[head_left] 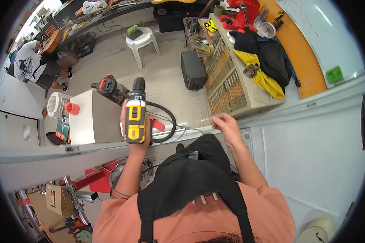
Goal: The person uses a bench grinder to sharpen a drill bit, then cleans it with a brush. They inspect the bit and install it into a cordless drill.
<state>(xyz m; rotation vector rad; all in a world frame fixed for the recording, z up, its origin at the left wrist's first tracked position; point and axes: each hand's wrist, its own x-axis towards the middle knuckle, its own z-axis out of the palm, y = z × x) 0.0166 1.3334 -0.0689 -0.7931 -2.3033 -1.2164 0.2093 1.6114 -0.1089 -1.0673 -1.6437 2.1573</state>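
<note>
A yellow and black cordless drill stands out in front of me, its black chuck pointing away. My left hand is wrapped round it from beneath, so the drill's body hides most of the fingers. To the right, my right hand is raised with thumb and fingertips pressed together in a pinch. Whether anything small sits between those fingertips, I cannot make out. Beyond the drill lies a black vacuum cleaner with an orange-red part, and its black hose curves round to the right of the drill.
A white cabinet bears a red cup at left. Ahead are a white stool and a dark box. A beige slatted unit stands at right. Cables cross the floor near a doorway track. Another person works far left.
</note>
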